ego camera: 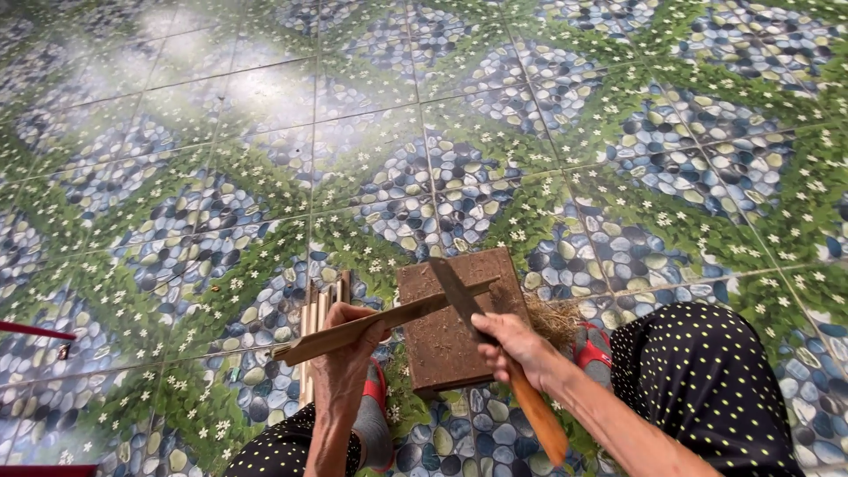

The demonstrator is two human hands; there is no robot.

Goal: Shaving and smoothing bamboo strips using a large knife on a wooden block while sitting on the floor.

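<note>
My left hand (346,344) grips a long flat bamboo strip (415,311) that lies across a brown wooden block (437,349) on the floor. My right hand (517,346) holds a knife with an orange-brown wooden handle (541,420); its dark blade (455,287) rests against the strip near the strip's right end, over the block. Both hands are close together above the block, between my knees in dark dotted trousers.
A bundle of pale bamboo sticks (314,318) lies on the floor left of the block. Straw-like shavings (555,320) sit at the block's right. Tiled floor (442,132) with pebble and leaf pattern. A red rod (35,331) pokes in at the left edge.
</note>
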